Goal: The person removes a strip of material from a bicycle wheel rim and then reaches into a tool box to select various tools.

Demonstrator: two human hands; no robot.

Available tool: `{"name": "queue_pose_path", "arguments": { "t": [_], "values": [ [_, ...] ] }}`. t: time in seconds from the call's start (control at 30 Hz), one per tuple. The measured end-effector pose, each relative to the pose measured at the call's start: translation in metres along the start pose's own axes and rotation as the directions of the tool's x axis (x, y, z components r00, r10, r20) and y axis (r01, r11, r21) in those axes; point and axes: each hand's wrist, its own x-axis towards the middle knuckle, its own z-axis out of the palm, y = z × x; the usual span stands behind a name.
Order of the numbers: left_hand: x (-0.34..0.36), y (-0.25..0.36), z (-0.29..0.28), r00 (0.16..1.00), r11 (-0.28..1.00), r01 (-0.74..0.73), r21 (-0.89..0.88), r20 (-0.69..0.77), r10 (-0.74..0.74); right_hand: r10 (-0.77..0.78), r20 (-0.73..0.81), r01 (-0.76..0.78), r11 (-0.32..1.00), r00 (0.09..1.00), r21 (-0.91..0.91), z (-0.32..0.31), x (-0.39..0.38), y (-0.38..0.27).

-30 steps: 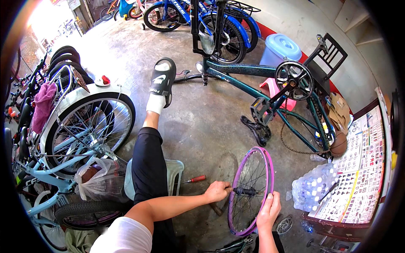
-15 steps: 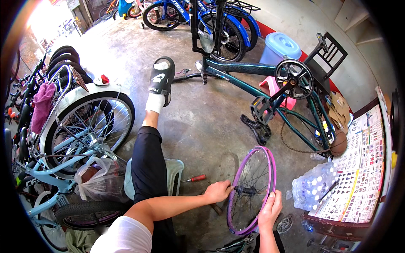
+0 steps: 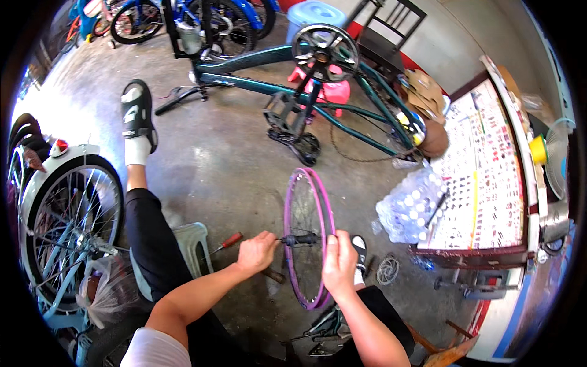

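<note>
A bicycle wheel rim in pink and purple, laced with thin spokes and bare of any tyre, stands upright in front of me. My right hand grips its right side, thumb on the near face. At the other side, the fingers of my left hand are closed around the tip of the axle that sticks out of the black hub. Whether a nut lies under those fingertips is hidden. A red-handled screwdriver lies on the floor left of my left hand.
Beyond the wheel lies a dark green bicycle frame with crank and pedals. Wrapped bottles sit beside a paper-covered table at right. A light blue bicycle stands left; a plastic stool is by my leg.
My view has swung to the right, so the surroundings appear further left. My left hand has drawn slightly outward along the axle; the right hand keeps its grip on the rim.
</note>
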Motion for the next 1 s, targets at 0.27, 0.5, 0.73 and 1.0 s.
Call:
{"name": "queue_pose_path", "arguments": {
  "t": [0.27,0.5,0.73,1.0],
  "values": [
    [0.001,-0.004,0.002,0.973,0.949,0.218,-0.227,0.124,-0.194,-0.083,0.006,0.083,0.996,0.997,-0.012,-0.001,-0.002,-0.005],
    [0.001,-0.025,0.025,0.739,0.461,0.672,-0.579,0.490,-0.462,-0.099,0.014,0.099,0.995,0.995,-0.015,0.002,-0.005,-0.005],
    [0.010,-0.012,0.011,0.898,0.818,0.430,-0.382,0.275,-0.344,-0.030,0.006,0.030,1.000,1.000,0.007,-0.001,0.007,0.005],
    [0.004,-0.014,0.015,0.953,0.915,0.287,-0.283,0.180,-0.244,-0.015,0.027,0.013,0.997,1.000,0.074,0.001,0.004,0.009]
  ]
}}
